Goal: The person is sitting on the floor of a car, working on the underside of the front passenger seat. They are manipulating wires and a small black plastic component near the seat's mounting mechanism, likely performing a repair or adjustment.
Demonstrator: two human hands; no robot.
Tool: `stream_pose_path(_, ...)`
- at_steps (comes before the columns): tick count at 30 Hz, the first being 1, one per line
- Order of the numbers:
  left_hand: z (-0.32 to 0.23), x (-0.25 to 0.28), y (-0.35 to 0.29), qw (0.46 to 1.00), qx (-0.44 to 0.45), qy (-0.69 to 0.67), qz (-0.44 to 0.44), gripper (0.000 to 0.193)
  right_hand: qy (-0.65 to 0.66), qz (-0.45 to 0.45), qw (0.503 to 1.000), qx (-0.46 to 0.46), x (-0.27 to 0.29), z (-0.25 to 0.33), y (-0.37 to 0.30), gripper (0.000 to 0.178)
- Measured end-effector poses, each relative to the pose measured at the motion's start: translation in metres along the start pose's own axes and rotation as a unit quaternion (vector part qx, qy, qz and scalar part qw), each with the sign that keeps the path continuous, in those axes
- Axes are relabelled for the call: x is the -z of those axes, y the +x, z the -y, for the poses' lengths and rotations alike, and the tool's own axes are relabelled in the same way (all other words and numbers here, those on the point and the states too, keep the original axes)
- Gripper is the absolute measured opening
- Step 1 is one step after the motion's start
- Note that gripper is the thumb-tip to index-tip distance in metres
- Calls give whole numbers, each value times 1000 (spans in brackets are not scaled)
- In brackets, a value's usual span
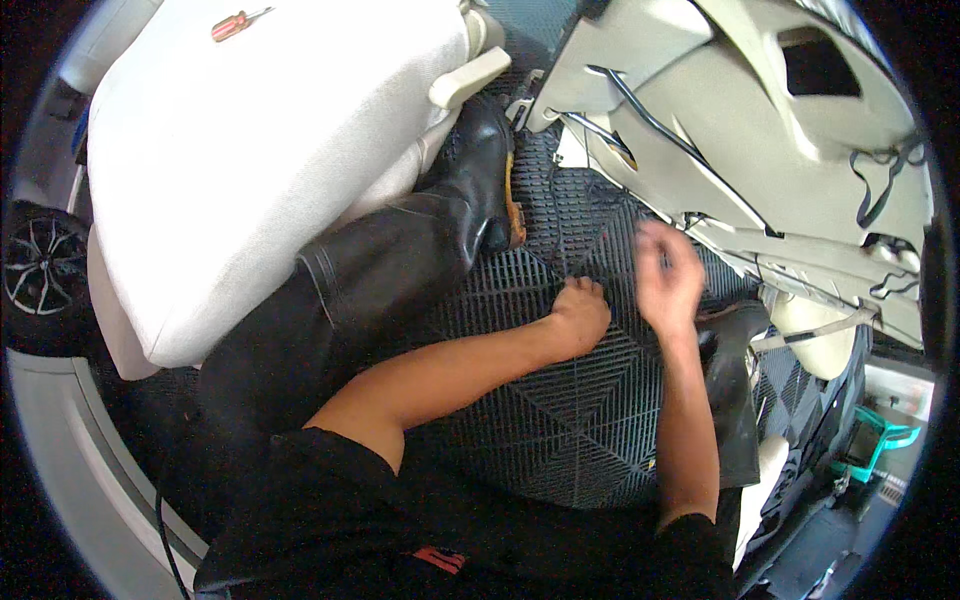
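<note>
My left hand (582, 318) is closed, its fingers curled, just over the dark ribbed floor mat (570, 400). What it holds, if anything, is hidden. My right hand (672, 275) is raised beside the light beige trim panel (680, 150), slightly smeared by motion. Its thumb and fingers bend together around a small gap, and I cannot make out anything between the tips. Black cords (650, 115) and straps (875, 190) hang along the panel. My black boot (487, 170) rests on the mat between the seat and the panel.
A white cloth-covered seat (270, 170) fills the left, with a red-handled screwdriver (237, 24) lying on it. At far left are a wheel (45, 262) and a door sill (70, 420). A teal plastic frame (875, 445) stands at lower right.
</note>
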State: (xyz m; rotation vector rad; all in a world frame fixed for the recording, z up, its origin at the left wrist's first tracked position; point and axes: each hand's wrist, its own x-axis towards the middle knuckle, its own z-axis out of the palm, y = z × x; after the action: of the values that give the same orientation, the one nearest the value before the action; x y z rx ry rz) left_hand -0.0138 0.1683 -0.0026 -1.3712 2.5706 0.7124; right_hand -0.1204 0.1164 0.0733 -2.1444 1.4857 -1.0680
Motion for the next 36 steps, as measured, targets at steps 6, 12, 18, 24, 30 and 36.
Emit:
stream_pose_path(6, 2, 36, 3, 988, -117, -1, 98, 30, 8, 154, 964, -215, -107, -41, 46, 44)
stream_pose_path(12, 165, 123, 15, 990, -130, 8, 58, 26, 0, 151, 948, -280, -152, -51, 65, 56)
stream_pose_path(18, 181, 121, 18, 949, 88, -210, -218, 22, 261, 58, 916, -299, -159, -74, 63, 21)
stream_pose_path(24, 175, 96, 51, 926, 31, -151, -345, 19, 273, 106, 911, -289, -131, -65, 74, 24)
stream_pose_path(30, 166, 97, 68, 925, -7, -143, -352, 19, 131, 120, 966, -186, -122, -74, 81, 28)
stream_pose_path(36, 177, 94, 77, 937, -61, -126, -321, 16, 111, 127, 976, -137, -117, -80, 81, 26)
